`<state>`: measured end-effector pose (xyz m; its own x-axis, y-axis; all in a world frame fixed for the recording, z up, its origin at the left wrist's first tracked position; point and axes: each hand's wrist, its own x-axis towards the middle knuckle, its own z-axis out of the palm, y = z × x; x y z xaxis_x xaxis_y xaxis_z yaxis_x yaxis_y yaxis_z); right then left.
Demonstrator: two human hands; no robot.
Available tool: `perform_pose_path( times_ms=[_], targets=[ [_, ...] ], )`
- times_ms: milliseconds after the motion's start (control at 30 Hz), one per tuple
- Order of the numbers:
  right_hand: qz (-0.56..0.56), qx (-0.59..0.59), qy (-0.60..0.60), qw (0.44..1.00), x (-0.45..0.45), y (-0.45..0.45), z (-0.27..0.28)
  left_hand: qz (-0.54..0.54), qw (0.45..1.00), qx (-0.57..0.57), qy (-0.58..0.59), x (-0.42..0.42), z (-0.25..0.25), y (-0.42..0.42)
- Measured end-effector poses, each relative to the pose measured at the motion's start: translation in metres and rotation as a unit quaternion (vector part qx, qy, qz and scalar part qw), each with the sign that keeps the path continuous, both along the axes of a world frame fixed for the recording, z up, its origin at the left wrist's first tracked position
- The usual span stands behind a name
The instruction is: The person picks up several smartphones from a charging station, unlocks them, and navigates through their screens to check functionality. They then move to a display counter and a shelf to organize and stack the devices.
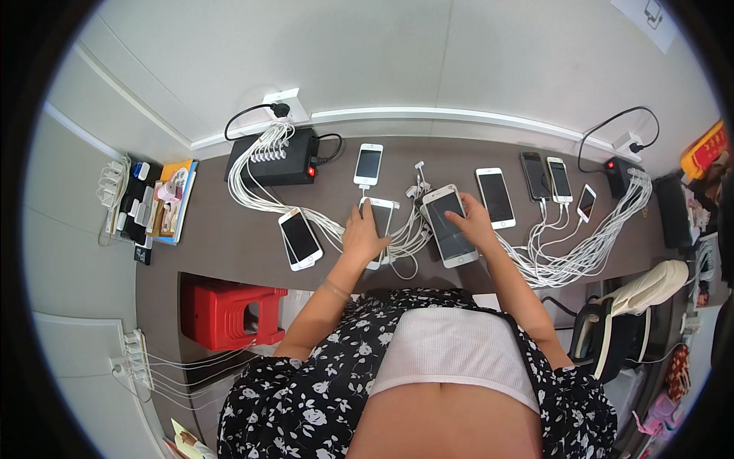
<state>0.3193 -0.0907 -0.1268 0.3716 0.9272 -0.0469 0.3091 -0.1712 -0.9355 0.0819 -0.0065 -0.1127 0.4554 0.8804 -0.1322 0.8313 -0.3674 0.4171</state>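
Note:
My right hand (475, 222) grips a white-framed smartphone with a dark screen (444, 215), fingers at its right edge and thumb over the glass. My left hand (366, 236) lies over another white smartphone (379, 221) on the desk, its fingers spread across the left side; whether it grips the phone I cannot tell. A small white phone (367, 164) is plugged into a cable just above that one. White charging cables (408, 241) bunch between my hands, partly under the held phone. To the left, a white phone (301, 238) rests on top of another. A white phone (496, 198) lies right of my right hand.
A black multi-port charger (289, 172) with many white cables stands back left; a smaller one (622, 175) is at the right. Several phones, one black (536, 175), lie near the right cable bundle (596, 258). Books (180, 201) sit far left; a red plastic stool (218, 315) is under the desk (229, 252).

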Motion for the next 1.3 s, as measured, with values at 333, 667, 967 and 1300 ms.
perform_pose_path(
  times_ms=[333, 667, 967, 1300],
  targets=[
    [0.097, -0.008, -0.104, 0.990, -0.053, 0.003, 0.008, 0.035, 0.958, -0.051, -0.281, -0.030, 0.005, 0.035],
    [0.086, -0.048, 0.111, 0.989, -0.044, 0.018, -0.013, 0.088, 0.659, -0.514, -0.542, -0.040, 0.050, 0.034],
    [0.084, -0.047, 0.227, 0.969, -0.053, 0.009, 0.048, -0.001, 0.588, -0.517, -0.622, -0.021, 0.076, 0.023],
    [0.092, 0.014, 0.262, 0.961, -0.052, 0.008, 0.064, -0.027, 0.608, -0.470, -0.640, -0.007, 0.099, 0.014]
  ],
)
